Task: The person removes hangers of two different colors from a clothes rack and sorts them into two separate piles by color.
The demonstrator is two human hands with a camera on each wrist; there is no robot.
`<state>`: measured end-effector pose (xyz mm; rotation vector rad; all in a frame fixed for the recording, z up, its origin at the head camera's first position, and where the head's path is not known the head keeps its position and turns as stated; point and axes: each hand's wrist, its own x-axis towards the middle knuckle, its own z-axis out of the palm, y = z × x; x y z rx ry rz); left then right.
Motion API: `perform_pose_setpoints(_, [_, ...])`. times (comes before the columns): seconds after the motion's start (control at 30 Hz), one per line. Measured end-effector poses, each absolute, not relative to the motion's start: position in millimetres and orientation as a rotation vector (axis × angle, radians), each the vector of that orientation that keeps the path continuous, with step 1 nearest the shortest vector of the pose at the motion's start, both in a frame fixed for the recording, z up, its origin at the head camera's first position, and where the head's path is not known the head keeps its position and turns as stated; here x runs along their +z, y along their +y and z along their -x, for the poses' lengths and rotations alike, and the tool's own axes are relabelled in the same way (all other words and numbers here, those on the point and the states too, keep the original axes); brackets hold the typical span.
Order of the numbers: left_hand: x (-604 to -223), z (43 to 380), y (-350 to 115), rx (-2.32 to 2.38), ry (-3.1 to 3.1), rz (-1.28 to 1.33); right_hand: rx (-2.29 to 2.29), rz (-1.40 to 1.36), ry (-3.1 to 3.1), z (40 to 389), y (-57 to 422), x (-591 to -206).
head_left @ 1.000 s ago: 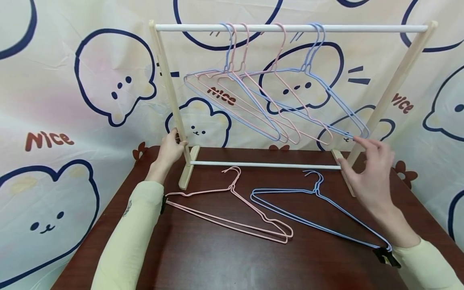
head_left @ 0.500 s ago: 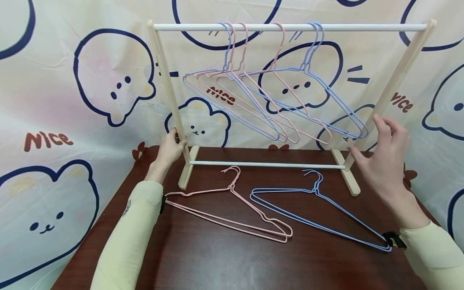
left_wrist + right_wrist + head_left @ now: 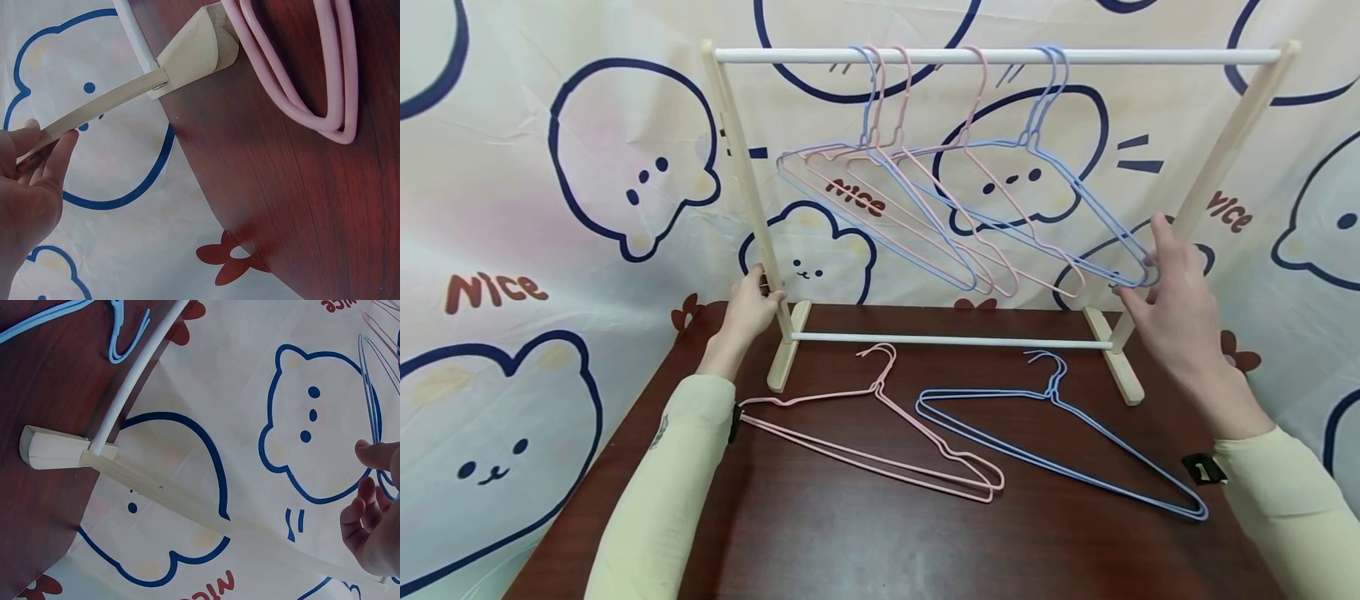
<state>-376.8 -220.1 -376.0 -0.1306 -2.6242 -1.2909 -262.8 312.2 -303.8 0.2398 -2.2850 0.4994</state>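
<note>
My left hand (image 3: 748,312) holds the left upright (image 3: 745,167) of a clothes rack low down, with thumb and fingers around the wooden post. In the left wrist view, the fingers (image 3: 59,156) lie along that post. My right hand (image 3: 1183,312) is at the lower right corners of two blue clothes hangers (image 3: 1030,133) hanging from the rack's white top rail (image 3: 1120,57). The right wrist view shows the thumb (image 3: 374,453) over the blue wire and curled fingers (image 3: 356,528) on its other side. Several pink hangers (image 3: 967,125) and another blue one (image 3: 867,125) hang further left.
Pink hangers (image 3: 880,386) and blue hangers (image 3: 1054,393) lie on the dark wooden table (image 3: 850,550) in front of the rack. A thin white lower bar (image 3: 947,339) joins the feet. Behind hangs a cartoon-printed cloth (image 3: 625,333).
My right hand moved right and away from the hanging blue hangers, then came back left to their corners with fingers raised. My left hand stayed on the upright. The hangers hang as before.
</note>
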Motion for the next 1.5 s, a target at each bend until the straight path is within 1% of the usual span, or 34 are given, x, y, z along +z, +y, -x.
perform_pose_setpoints(0.4, [-377.4,376.5,-223.2,-1.291,-2.616,0.124,0.332,-0.294,-2.199,265.7,308.2,-309.6])
perform_pose_setpoints(0.87, [-379.4,377.5,-222.5,-1.283,-2.615,0.134,0.392,-0.377,-1.971,267.3,314.9,-317.3])
perform_pose_setpoints(1.23, [-378.2,378.0,-220.5,-1.295,-2.613,0.131,0.509,-0.354,-1.872,242.3,306.9,-308.8])
perform_pose_setpoints(1.5, [-376.5,377.0,-218.5,-1.294,-2.613,0.142,0.603,-0.274,-1.784,233.3,316.6,-312.2])
